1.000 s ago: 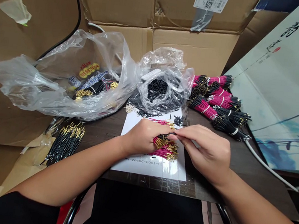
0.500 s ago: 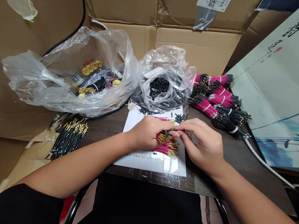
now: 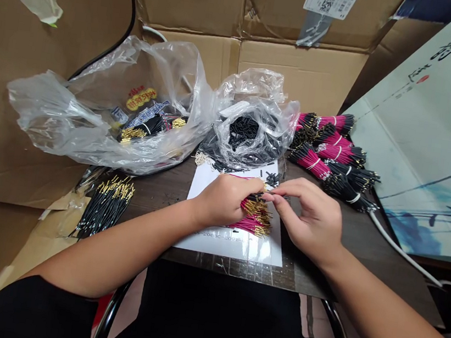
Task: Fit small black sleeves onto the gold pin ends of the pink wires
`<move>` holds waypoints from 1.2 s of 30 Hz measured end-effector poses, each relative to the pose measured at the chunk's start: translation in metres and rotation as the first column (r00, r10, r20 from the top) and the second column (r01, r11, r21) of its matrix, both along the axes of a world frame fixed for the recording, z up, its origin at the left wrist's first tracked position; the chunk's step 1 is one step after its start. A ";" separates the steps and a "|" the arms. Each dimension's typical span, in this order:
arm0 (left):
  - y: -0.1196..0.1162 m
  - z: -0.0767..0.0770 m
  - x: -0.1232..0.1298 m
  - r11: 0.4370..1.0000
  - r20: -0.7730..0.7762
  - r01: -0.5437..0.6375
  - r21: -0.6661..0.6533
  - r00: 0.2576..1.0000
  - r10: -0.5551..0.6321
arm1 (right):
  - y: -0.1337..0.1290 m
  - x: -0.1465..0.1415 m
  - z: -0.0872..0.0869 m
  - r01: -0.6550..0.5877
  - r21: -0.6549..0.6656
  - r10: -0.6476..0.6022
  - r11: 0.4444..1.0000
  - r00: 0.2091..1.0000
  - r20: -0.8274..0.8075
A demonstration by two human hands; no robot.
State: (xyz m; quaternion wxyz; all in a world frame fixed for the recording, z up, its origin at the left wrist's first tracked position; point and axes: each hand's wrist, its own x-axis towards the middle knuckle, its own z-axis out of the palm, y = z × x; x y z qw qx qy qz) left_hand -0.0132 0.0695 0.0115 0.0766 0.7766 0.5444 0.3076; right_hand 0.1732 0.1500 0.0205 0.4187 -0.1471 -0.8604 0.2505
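My left hand (image 3: 225,199) is closed around a bunch of thin wires; gold terminals (image 3: 250,205) and small black sleeves stick out past its fingers. My right hand (image 3: 310,216) pinches thumb against forefinger right at the tips of the left fingers. What lies in that pinch is too small and covered to name. Under both hands, more pink wires with gold ends (image 3: 257,224) lie on a white printed sheet (image 3: 223,246). Loose black sleeves (image 3: 272,178) are scattered on the sheet's far part.
Behind the sheet stands a clear plastic bag (image 3: 270,147) full of black sleeves (image 3: 244,130). A larger clear bag (image 3: 57,124) with bundles is to its left. Tied pink and black wire bundles (image 3: 339,153) are piled right. Black wires (image 3: 106,209) lie left. Cardboard walls (image 3: 296,76) enclose the back.
My right hand has shifted slightly to the right, its fingertips still pinched near the left hand. My left hand keeps its grip on the wires. The whole view has moved a little.
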 end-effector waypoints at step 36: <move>0.002 0.000 0.003 0.996 -0.267 -0.055 0.071 0.961 0.072 | 0.001 0.026 0.001 -0.172 0.498 0.126 0.850 0.984 0.125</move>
